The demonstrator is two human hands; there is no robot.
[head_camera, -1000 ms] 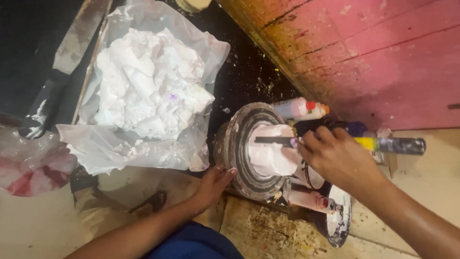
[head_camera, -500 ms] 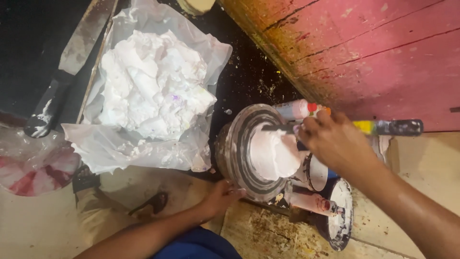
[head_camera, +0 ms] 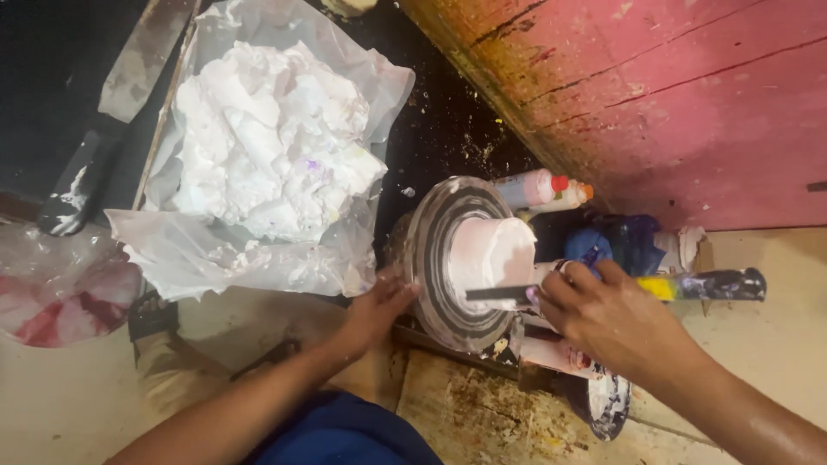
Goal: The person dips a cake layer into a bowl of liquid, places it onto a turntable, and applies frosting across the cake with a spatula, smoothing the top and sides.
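Small round cake [head_camera: 489, 251] sits centred on the turntable [head_camera: 448, 258], which stands on the dark worktop just beside the pink wall [head_camera: 689, 103].

Right hand [head_camera: 603, 314] is closed around a scraper [head_camera: 504, 293], blade laid flat against the cake's near side. Left hand [head_camera: 379, 306] rests with spread fingers touching the turntable's rim; it grasps nothing.

Progress, as judged: the cake is already fully covered in pale pink-white icing, no bare crumb showing. Top looks fairly level; the side under the blade looks smooth, though the far side is hidden. Smoothing appears to be in hand; no piping or decoration is visible yet.

Cake appearance: short cylinder, matte, faintly pink.

Nearby: a heap of white icing [head_camera: 267, 142] on a plastic sheet [head_camera: 224, 258] to the left, two squeeze bottles [head_camera: 543, 189] behind the turntable, a large knife [head_camera: 103, 112] well apart at upper left.
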